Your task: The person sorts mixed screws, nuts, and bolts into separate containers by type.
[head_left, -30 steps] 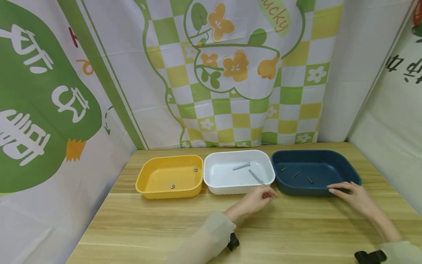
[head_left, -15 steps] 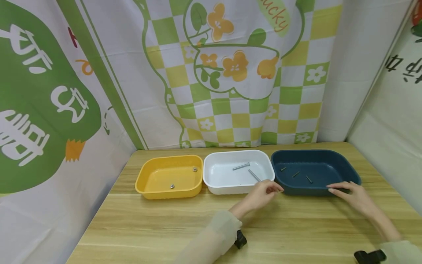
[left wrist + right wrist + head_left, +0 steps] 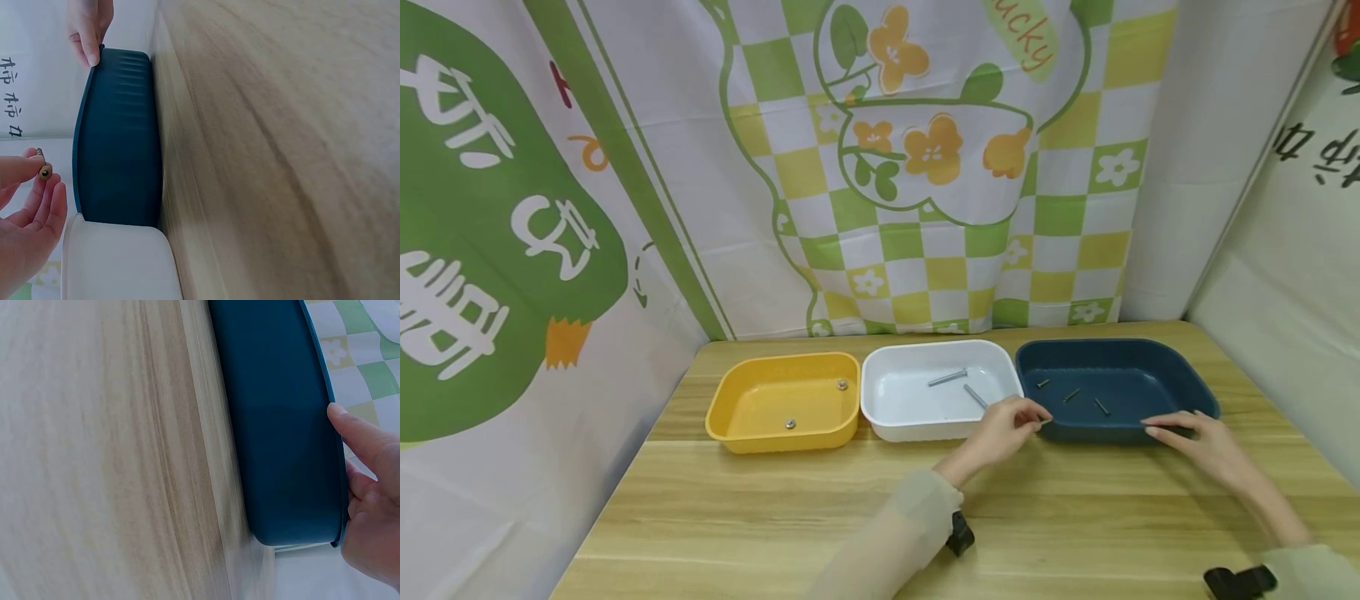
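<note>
My left hand (image 3: 1000, 429) is over the front right corner of the white tray (image 3: 880, 417). Between thumb and fingertips it pinches a small brass-coloured screw (image 3: 45, 171), whose round head with a dark recess faces the left wrist camera. Along the near rim of the dark blue tray (image 3: 1090, 434), my right hand (image 3: 1206, 446) grips the edge. In the right wrist view its thumb (image 3: 350, 428) lies at the rim, with the other fingers partly hidden behind it. Several small dark screws, one of them a screw (image 3: 1102, 407), lie inside the dark blue tray.
Two long silver bolts, including a bolt (image 3: 947, 377), lie in the white tray. To its left stands a yellow tray (image 3: 820, 441) with two small nuts, one a nut (image 3: 790, 424). All three trays form a row on the wooden table (image 3: 775, 517), before a patterned curtain (image 3: 925, 275).
My left hand has moved right and slightly up, from the white tray's front toward the dark blue tray's near left corner; the screw has come into view at its fingertips. My right hand stays put.
</note>
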